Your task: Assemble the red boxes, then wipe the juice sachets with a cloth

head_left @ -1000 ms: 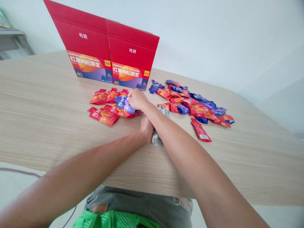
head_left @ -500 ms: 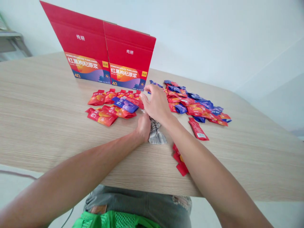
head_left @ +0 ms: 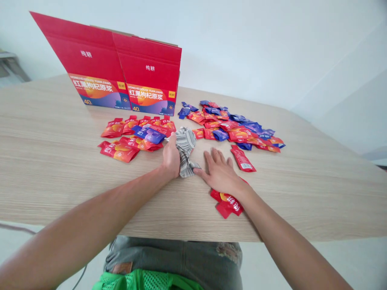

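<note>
A crumpled grey-striped cloth [head_left: 185, 141] is gripped in my left hand [head_left: 171, 158], just above the table in front of me. My right hand [head_left: 220, 171] lies low over the table, fingers spread, its thumb close to the cloth's lower corner; I cannot tell whether they touch. Close by the right wrist are red pouches [head_left: 230, 204], partly covered by the forearm. A single red pouch [head_left: 242, 158] rests just beyond the right fingers. Left of the cloth lie several red pouches [head_left: 119, 151] in rows, with a blue pouch [head_left: 148, 134] on top.
Two red printed cartons [head_left: 99, 56] stand side by side at the back left, with tall raised panels. A loose heap of red and blue pouches [head_left: 242, 131] spreads across the back right. All of it sits on a pale wooden table [head_left: 317, 193] against a white wall.
My right hand has moved from above the left hand, near the cartons, down and right toward the tabletop, its fingers now spread. The cloth, mostly hidden before, shows more fully in my left hand.
</note>
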`<state>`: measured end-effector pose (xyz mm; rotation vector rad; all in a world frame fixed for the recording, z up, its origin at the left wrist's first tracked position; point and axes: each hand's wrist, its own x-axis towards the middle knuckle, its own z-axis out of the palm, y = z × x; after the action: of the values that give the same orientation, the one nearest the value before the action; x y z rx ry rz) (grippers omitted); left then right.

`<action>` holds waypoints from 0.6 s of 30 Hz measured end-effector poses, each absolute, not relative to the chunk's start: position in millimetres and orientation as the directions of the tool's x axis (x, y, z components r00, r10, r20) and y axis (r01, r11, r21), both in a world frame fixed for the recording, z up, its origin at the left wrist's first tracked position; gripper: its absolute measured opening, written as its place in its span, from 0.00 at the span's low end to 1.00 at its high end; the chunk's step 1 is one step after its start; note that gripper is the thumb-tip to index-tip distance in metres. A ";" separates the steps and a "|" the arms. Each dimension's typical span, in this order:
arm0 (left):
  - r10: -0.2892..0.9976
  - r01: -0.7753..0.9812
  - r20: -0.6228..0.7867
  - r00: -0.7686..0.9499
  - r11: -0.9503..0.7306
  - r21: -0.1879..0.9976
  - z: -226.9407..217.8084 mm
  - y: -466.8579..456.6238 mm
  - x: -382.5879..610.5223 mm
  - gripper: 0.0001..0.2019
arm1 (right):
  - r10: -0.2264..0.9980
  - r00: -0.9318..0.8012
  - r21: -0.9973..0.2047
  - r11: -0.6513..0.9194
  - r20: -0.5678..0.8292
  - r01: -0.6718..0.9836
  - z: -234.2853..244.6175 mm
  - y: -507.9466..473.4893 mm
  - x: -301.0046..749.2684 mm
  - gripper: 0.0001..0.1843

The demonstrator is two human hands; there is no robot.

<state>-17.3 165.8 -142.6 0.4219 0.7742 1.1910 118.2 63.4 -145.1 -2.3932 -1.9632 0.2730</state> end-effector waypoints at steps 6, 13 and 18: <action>0.925 -0.660 -0.322 0.204 0.373 0.652 -143.0 166.1 -20.6 0.19 | 0.988 0.151 -0.112 -0.147 0.028 0.983 -145.6 70.1 127.0 0.39; 0.929 -0.639 -0.328 0.170 0.357 0.681 -144.5 164.8 -19.4 0.18 | 0.973 0.152 -0.083 -0.169 -0.174 0.982 -111.9 51.4 152.2 0.58; 0.921 -0.634 -0.339 0.190 0.379 0.674 -140.4 163.1 -19.9 0.17 | 0.961 0.194 -0.027 -0.203 -0.197 0.979 -105.9 59.9 148.0 0.50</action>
<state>-19.9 163.1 -140.4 0.4308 0.7986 1.1410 148.0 59.9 -105.9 -2.5052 -2.0446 0.2769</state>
